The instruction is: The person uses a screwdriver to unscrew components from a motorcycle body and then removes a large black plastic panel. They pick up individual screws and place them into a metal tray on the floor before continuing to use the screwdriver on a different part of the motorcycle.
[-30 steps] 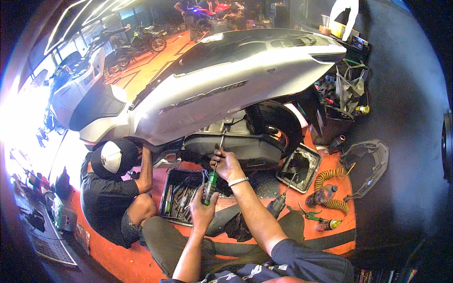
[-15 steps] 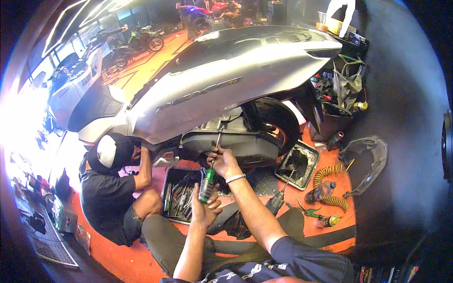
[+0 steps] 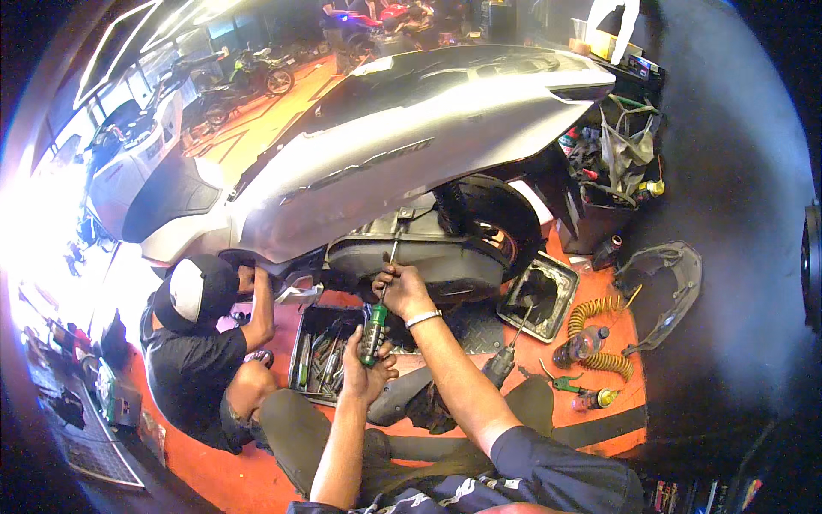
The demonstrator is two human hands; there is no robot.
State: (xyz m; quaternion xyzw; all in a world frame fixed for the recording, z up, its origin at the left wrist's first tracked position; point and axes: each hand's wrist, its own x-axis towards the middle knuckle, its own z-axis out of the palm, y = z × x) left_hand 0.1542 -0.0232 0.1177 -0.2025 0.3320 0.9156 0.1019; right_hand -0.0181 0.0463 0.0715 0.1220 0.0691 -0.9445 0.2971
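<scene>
A long screwdriver [image 3: 374, 332] with a green and dark handle slants upward in front of me. Its handle rests between the thumb and curled fingers of my left hand [image 3: 366, 370]. Higher up, the fingers of my right hand [image 3: 404, 293] pinch the metal shaft; a silver bracelet circles that wrist. The shaft's far end reaches the upper edge of the grey engine side cover [image 3: 419, 265], below the silver body panel [image 3: 377, 158] of a scooter. Exactly what the tip touches is too small to make out.
A co-worker in a cap [image 3: 201, 338] crouches at left, arms at the scooter. Nearby are a tool tray [image 3: 300, 387], a dirty pan [image 3: 572, 291], a power drill [image 3: 499, 367], a coiled yellow hose [image 3: 612, 364], a bottle [image 3: 587, 341] and a grey frame-like part [image 3: 692, 283].
My left hand's fingers have shifted around the handle, which has turned slightly. My right hand keeps its pinch on the shaft. The co-worker's head has dipped a little.
</scene>
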